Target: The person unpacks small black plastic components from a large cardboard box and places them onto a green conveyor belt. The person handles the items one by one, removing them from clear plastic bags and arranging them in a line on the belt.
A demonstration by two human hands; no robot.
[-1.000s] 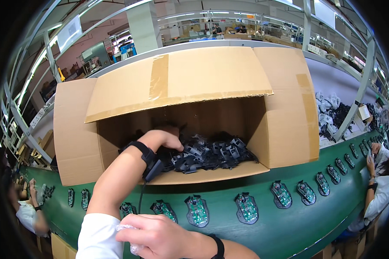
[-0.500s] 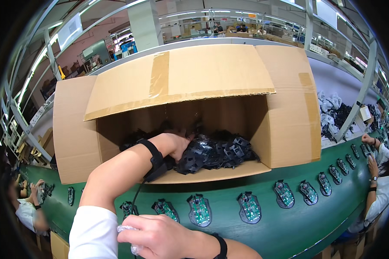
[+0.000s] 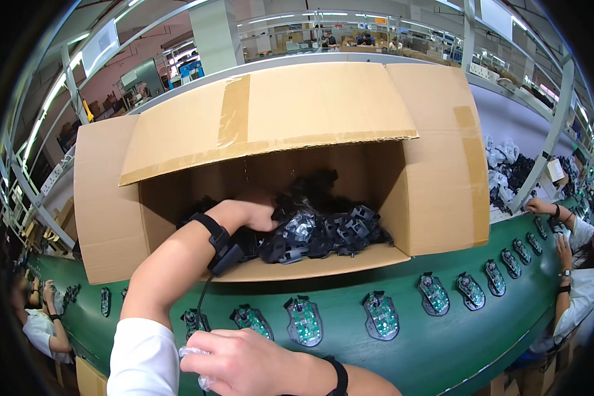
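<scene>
My left hand reaches into an open cardboard box, in among black plastic parts heaped on its floor. Its fingers are in shadow and smeared, so their grip is not visible. Beside it, a dark bunch of parts is blurred, with clear film glinting over the heap. My right hand is closed in front of the box, and crumpled clear plastic film pokes out of its fingers. A black strap with a cord circles my left wrist.
Mouse-shaped pieces with green circuit boards stand in a row along the green work surface. Co-workers' hands are at the right, another person's at the left. Metal posts rise at the right.
My left hand has shifted slightly left and the heap beside it has moved, with a dark bunch now raised behind it. My right hand stays put. The whole view has shifted slightly.
</scene>
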